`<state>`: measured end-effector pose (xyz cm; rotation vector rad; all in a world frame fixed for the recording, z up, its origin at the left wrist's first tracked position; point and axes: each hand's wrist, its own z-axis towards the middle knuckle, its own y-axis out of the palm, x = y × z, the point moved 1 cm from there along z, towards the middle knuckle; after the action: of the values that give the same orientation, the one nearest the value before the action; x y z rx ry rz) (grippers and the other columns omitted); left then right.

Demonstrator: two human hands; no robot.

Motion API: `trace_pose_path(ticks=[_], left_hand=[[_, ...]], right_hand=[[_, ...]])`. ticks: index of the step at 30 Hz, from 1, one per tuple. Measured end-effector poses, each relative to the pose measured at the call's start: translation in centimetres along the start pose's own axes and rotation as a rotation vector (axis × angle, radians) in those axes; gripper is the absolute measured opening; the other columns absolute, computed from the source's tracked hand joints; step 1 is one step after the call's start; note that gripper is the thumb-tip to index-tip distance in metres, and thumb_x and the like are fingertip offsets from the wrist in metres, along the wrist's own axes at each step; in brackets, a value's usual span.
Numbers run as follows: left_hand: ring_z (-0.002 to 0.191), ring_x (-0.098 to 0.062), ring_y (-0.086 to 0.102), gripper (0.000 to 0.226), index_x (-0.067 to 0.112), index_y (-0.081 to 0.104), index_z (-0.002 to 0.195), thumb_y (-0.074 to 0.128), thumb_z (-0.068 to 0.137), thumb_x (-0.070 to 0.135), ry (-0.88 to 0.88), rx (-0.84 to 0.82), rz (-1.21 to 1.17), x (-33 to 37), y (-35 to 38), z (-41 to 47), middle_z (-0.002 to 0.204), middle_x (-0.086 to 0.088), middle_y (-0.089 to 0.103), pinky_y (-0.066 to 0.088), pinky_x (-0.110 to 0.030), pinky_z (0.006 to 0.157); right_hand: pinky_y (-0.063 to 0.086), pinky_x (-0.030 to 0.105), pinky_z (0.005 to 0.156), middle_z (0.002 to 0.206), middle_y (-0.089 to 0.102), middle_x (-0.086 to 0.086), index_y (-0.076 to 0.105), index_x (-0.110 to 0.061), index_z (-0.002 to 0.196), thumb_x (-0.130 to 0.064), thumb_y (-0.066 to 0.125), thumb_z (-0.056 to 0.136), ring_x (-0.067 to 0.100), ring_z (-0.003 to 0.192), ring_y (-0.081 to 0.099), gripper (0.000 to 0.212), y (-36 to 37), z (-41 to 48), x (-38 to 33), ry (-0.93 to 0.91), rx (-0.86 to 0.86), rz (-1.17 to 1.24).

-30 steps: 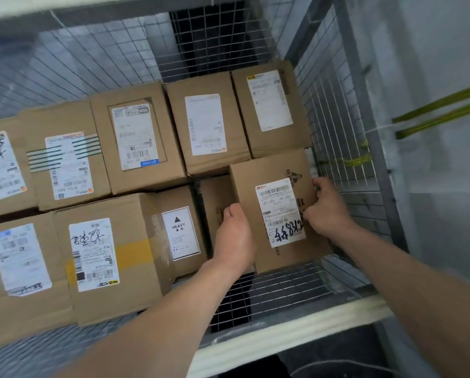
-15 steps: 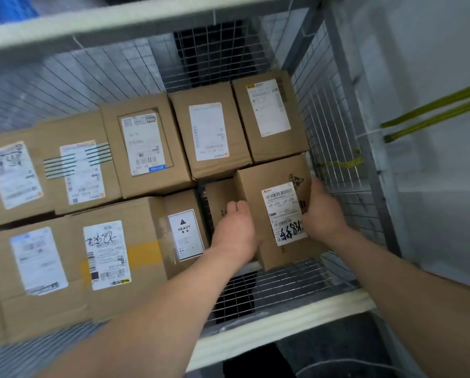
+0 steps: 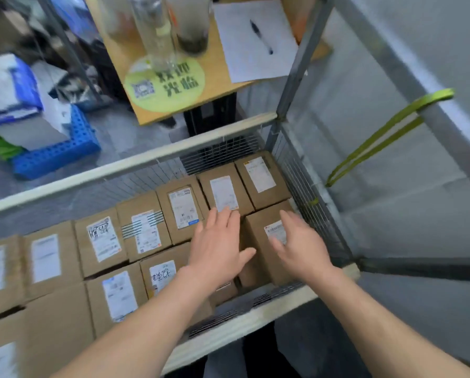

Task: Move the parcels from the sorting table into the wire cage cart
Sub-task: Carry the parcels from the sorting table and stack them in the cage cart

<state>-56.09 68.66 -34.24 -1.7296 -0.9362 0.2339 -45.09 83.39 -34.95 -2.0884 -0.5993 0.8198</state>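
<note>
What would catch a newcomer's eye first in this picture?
The left hand and right hand spread open over brown labelled parcels packed in rows in the wire cage cart. Beyond it, a bright green round sticker sits on a wooden tabletop, beside a sheet of paper with a pen.

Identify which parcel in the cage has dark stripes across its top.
The back-row parcel, fourth from the right; dark stripes flank its label, while the others show labels only.

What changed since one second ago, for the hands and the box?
Both hands let go: the left hand and right hand, which gripped the box by its sides, now hover open above it. The box stays by the right wall of the cart; the other boxes did not move.
</note>
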Motion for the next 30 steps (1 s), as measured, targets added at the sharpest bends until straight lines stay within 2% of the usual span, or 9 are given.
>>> trace_pose_path(ticks=[3,7,13,17,20,23,26,30], left_hand=[[0.148,-0.026,0.021,0.08,0.018,0.027,0.151,0.054,0.091,0.064,0.106,0.045,0.033,0.8,-3.2,-1.6,0.159,-0.002,0.03,0.026,-0.048,0.119],[0.141,-0.022,0.03,0.077,0.018,0.03,0.148,0.05,0.092,0.066,0.277,0.131,0.063,2.7,-7.0,-4.0,0.152,0.001,0.036,0.033,-0.042,0.113],[0.142,-0.02,0.033,0.08,0.015,0.035,0.149,0.049,0.09,0.067,0.48,0.14,0.061,6.6,-9.2,-7.6,0.152,0.0,0.039,0.035,-0.041,0.112],[0.142,-0.023,0.035,0.087,0.014,0.038,0.15,0.041,0.086,0.072,0.622,0.104,0.062,10.9,-9.1,-10.2,0.152,-0.003,0.04,0.038,-0.042,0.111],[0.14,-0.026,0.04,0.087,0.011,0.044,0.147,0.045,0.084,0.071,0.743,0.105,0.061,15.0,-8.5,-12.9,0.15,-0.007,0.045,0.043,-0.044,0.109],[0.134,-0.028,0.049,0.09,0.01,0.053,0.139,0.035,0.077,0.073,0.852,0.105,0.065,19.5,-7.7,-16.1,0.143,-0.008,0.053,0.049,-0.045,0.101],[0.122,-0.031,0.059,0.082,0.01,0.062,0.126,0.041,0.076,0.071,0.962,0.096,0.096,24.0,-6.5,-19.6,0.132,-0.008,0.062,0.055,-0.045,0.089],[0.118,-0.03,0.061,0.079,0.013,0.064,0.124,0.039,0.078,0.072,1.07,0.08,0.152,29.9,-4.5,-25.2,0.126,-0.005,0.066,0.055,-0.045,0.087]], right_hand=[[0.039,0.037,0.11,0.154,0.045,0.008,0.037,-0.014,0.151,-0.044,0.053,0.099,0.024,0.141,0.04,0.063,-2.5,-3.3,-1.7,0.01,0.112,0.022],[0.033,0.035,0.114,0.158,0.04,0.003,0.033,-0.015,0.155,-0.046,0.05,0.101,0.02,0.145,0.035,0.065,-5.4,-8.6,-3.3,0.079,0.24,0.039],[0.039,0.034,0.109,0.155,0.046,-0.003,0.042,-0.022,0.152,-0.051,0.051,0.1,0.018,0.141,0.043,0.06,-7.3,-17.0,-2.4,0.234,0.371,0.113],[0.033,0.032,0.114,0.159,0.04,-0.005,0.04,-0.023,0.154,-0.053,0.051,0.099,0.014,0.146,0.036,0.063,-7.4,-23.3,-0.1,0.349,0.468,0.135],[0.033,0.033,0.115,0.161,0.037,-0.005,0.04,-0.024,0.154,-0.057,0.049,0.098,0.014,0.148,0.034,0.065,-7.0,-28.4,2.2,0.458,0.526,0.14],[0.032,0.032,0.115,0.162,0.035,-0.005,0.04,-0.026,0.154,-0.06,0.047,0.098,0.013,0.149,0.032,0.066,-6.5,-34.1,4.6,0.577,0.581,0.172],[0.032,0.033,0.115,0.16,0.038,-0.005,0.042,-0.026,0.152,-0.06,0.048,0.098,0.014,0.148,0.033,0.064,-5.8,-40.2,6.9,0.688,0.641,0.199],[0.025,0.028,0.118,0.163,0.033,-0.006,0.041,-0.027,0.154,-0.059,0.047,0.099,0.01,0.151,0.026,0.064,-4.4,-48.4,10.2,0.818,0.695,0.239]])
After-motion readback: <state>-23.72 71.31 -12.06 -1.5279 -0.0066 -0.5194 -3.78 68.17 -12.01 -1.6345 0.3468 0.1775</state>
